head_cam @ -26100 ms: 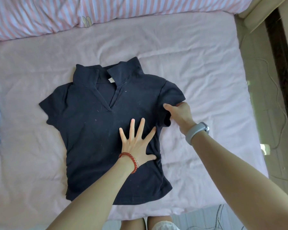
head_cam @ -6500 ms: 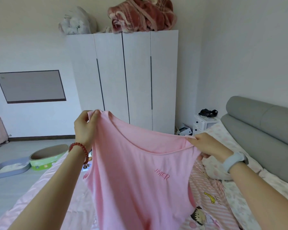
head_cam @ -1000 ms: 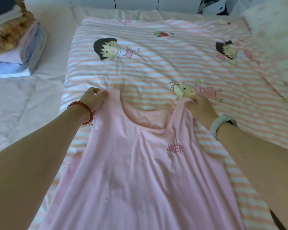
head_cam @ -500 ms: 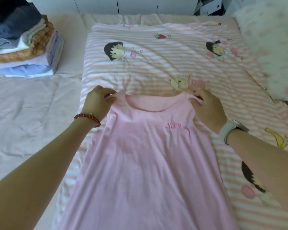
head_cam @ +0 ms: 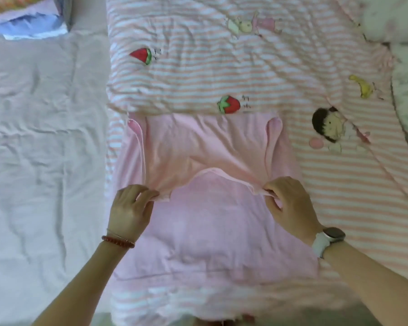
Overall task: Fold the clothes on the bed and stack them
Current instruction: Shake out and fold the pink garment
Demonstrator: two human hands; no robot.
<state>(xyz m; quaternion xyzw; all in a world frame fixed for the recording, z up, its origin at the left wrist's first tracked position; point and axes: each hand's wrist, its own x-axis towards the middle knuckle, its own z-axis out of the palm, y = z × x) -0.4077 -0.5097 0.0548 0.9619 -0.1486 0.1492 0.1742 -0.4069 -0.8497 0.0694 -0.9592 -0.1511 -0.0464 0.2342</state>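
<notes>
On the striped quilt (head_cam: 198, 85) lies one pink top (head_cam: 212, 222); half a second ago it lay full length, now its upper part is doubled down toward the hem. The left hand (head_cam: 130, 210) and right hand (head_cam: 290, 205) each pinch a shoulder strap. One pile of folded clothes (head_cam: 33, 22) waits at far left.

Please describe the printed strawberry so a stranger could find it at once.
Find the striped quilt on the bed. The strawberry is printed just above the pink top. Unlike the watermelon slice, it is round with a green leaf cap.
</notes>
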